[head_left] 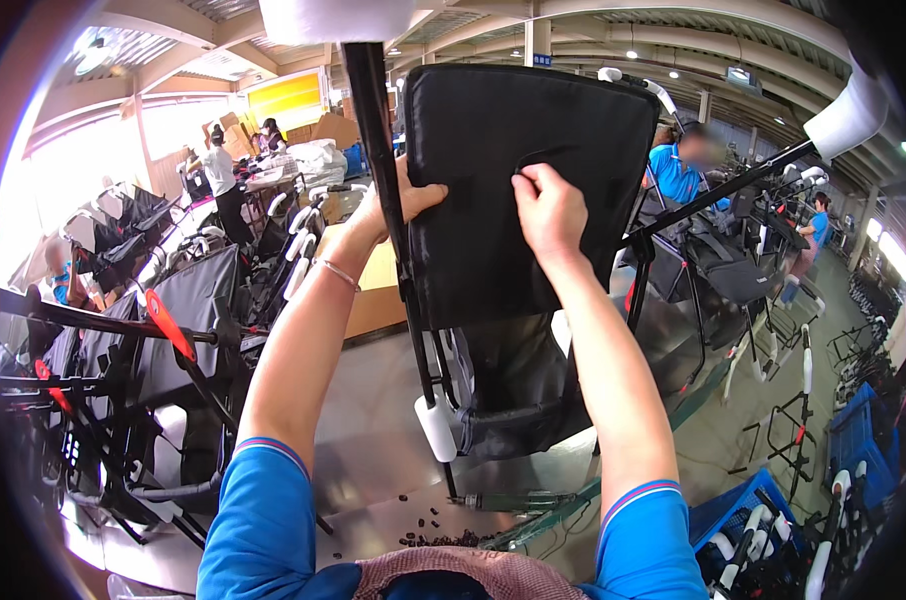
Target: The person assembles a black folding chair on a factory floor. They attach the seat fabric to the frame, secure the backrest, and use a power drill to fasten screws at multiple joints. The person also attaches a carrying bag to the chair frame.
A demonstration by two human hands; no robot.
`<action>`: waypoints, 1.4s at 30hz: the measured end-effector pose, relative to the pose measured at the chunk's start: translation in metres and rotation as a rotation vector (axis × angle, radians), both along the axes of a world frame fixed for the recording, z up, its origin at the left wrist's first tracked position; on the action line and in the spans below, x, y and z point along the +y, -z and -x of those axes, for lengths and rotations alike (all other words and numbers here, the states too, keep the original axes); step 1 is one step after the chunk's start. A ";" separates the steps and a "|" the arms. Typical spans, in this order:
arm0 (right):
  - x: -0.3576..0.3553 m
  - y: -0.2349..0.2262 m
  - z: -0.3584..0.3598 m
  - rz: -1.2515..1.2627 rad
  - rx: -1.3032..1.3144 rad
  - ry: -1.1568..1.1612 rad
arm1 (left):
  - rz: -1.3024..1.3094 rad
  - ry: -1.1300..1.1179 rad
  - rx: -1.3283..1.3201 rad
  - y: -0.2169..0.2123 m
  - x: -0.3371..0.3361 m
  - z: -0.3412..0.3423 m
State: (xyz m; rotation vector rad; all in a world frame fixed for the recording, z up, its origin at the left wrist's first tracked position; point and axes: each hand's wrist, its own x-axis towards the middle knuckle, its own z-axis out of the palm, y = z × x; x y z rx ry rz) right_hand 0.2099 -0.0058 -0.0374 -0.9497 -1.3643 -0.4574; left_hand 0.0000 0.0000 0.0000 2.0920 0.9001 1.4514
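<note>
So we've got both arms stretched up and out in front of us, working on a black padded fabric panel that sits upright on a black metal frame right at the top middle of the view, standing on the shiny metal worktable. Our left hand is wrapped round the panel's left edge where it meets the frame tube, thumb lying flat across the front of the fabric and the rest of the fingers tucked behind, so we can't see them. Our right hand is up on the face of the panel with its fingers curled tight together, pinching a little fold or strap of the black fabric near the middle; exactly what's between the fingertips is too dark to make out. There's a thin bracelet on our left wrist, and blue sleeves with striped cuffs on both arms. Lower down the frame has a white foam grip, with more black fabric bunched up just beside it. A scatter of small dark screws lies on the table near us. Off to the left stand folded frames with red clips, to the right a blue crate, and other people in blue shirts are working well apart from us in the background.
</note>
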 end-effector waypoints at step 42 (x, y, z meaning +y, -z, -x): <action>0.022 0.033 0.085 0.229 0.501 -0.702 | 0.029 0.262 -0.006 0.033 0.091 0.034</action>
